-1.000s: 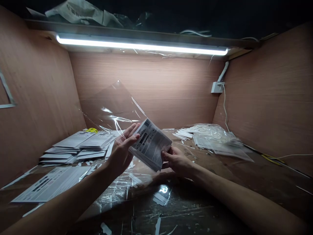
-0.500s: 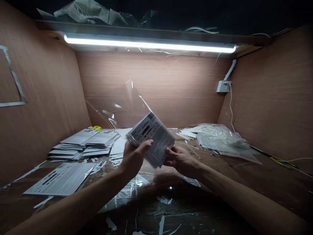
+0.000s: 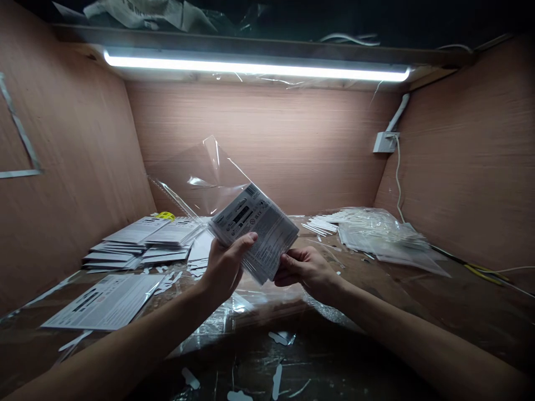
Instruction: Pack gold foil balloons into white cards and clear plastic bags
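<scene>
A stack of printed cards in clear plastic is held tilted above the middle of the table. My left hand is closed around its lower left side, the thumb lying across the printed face. At the lower right corner, my right hand pinches the edge between thumb and fingers. A large clear plastic sleeve stretches from the stack up and to the left, with a perforated-looking edge. How far the cards sit inside the sleeve I cannot tell.
Piles of printed cards stand at the left, with a single card in front. White strips and a clear plastic bag lie at the right. Small white cut-outs are scattered in front. A lamp tube hangs overhead.
The card stack has shifted very slightly to the left and its printed face shows more clearly. The clear sleeve has spread differently. Both hands keep their grip; the view has tilted a little.
</scene>
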The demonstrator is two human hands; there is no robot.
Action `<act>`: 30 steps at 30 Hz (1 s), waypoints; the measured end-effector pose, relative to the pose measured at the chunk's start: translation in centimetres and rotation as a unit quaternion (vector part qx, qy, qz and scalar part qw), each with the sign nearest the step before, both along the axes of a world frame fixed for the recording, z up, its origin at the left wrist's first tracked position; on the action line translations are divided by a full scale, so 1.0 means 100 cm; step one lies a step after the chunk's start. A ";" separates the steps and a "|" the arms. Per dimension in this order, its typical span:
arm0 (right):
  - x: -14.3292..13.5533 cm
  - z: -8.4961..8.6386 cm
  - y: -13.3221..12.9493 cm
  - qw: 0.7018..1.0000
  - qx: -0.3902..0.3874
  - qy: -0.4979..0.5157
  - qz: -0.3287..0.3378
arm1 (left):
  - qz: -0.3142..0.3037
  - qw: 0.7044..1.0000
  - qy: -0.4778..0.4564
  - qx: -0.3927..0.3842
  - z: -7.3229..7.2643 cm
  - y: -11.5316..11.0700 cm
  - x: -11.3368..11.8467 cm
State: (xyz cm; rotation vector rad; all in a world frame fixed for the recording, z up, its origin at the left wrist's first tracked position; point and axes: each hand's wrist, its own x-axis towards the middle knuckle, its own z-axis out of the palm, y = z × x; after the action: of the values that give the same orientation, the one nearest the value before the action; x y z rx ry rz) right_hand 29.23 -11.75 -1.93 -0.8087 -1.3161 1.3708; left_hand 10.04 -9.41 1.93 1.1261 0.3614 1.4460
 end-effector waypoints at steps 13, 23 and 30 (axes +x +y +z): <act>0.006 -0.007 0.011 0.998 -0.025 0.022 0.045 | 0.014 0.996 0.059 0.072 -0.002 -0.001 -0.002; -0.004 -0.003 0.004 0.999 0.039 -0.004 0.005 | 0.052 0.997 0.040 0.041 -0.010 -0.009 0.005; -0.004 0.005 -0.001 0.998 0.055 0.012 0.004 | 0.036 0.995 0.069 0.064 -0.020 -0.011 0.007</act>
State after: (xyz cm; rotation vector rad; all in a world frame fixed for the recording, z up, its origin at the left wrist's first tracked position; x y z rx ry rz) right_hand 28.85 -11.87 -1.45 -0.7116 -1.3644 1.2990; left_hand 10.73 -10.48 -0.11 1.3330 0.4155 1.4743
